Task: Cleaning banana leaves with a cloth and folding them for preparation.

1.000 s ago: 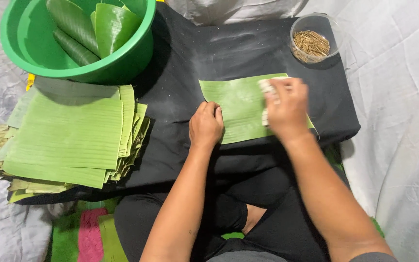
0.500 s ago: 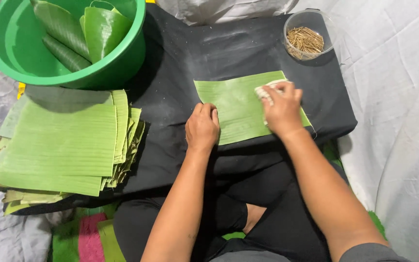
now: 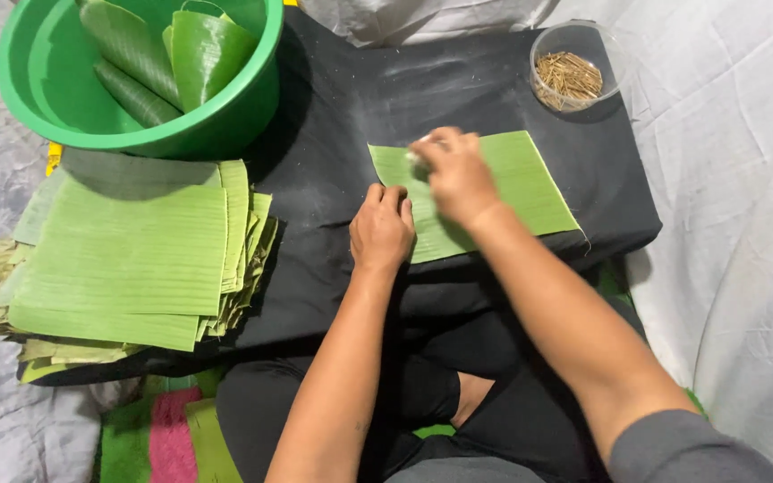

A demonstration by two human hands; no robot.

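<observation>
A cut rectangle of green banana leaf lies flat on a low table covered in black cloth. My left hand presses on the leaf's near left corner with its fingers curled. My right hand rests on the leaf's left half and holds a small white cloth, mostly hidden under the fingers, against the leaf.
A stack of cut banana leaves lies at the table's left. Behind it stands a green plastic basin with rolled leaves. A clear bowl of small sticks sits at the far right corner. White sheeting surrounds the table.
My right hand with the white cloth has slid from the leaf's right side to its left half. My left hand stays on the near left corner.
</observation>
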